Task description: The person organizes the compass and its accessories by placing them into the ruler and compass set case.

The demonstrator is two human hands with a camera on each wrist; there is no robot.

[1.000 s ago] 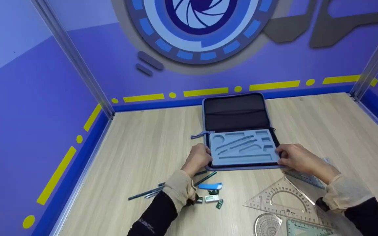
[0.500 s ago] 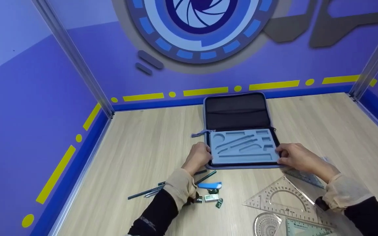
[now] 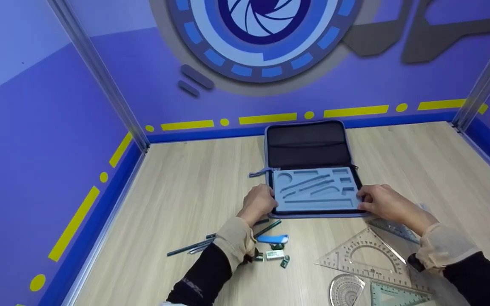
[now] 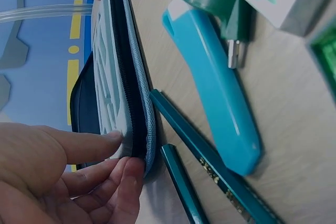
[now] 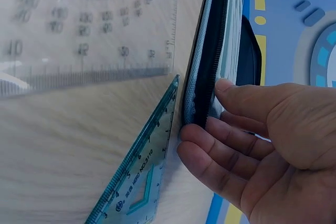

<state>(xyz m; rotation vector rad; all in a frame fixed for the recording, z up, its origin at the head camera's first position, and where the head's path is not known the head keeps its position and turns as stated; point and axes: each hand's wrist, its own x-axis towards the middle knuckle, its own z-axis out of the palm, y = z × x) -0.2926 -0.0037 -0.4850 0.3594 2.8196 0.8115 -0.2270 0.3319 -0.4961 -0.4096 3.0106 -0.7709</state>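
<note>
The left grip (image 3: 258, 199) and right grip (image 3: 383, 202) each pinch one side of the open case (image 3: 307, 155), thumbs against its foam insert (image 3: 316, 189); the case rests on the counter (image 3: 194, 182). Step in hand, by judgement: steadying the case. The next move likely calls for an even release. Pencils (image 3: 190, 248) near its front-left corner and set squares (image 3: 343, 257) near its front-right corner restrict forward travel.

There is room to pass over the pale wood-grain surface (image 3: 189, 182) at centre left. Dark-green pencils (image 3: 187, 248) and a blue elongated plastic tool (image 3: 270, 239) obstruct lower centre, a clear plastic set square (image 3: 342, 258) lower right; behind the open grey-blue zip case (image 3: 309, 155), a purple-blue wall (image 3: 228, 100) bars passage.
</note>
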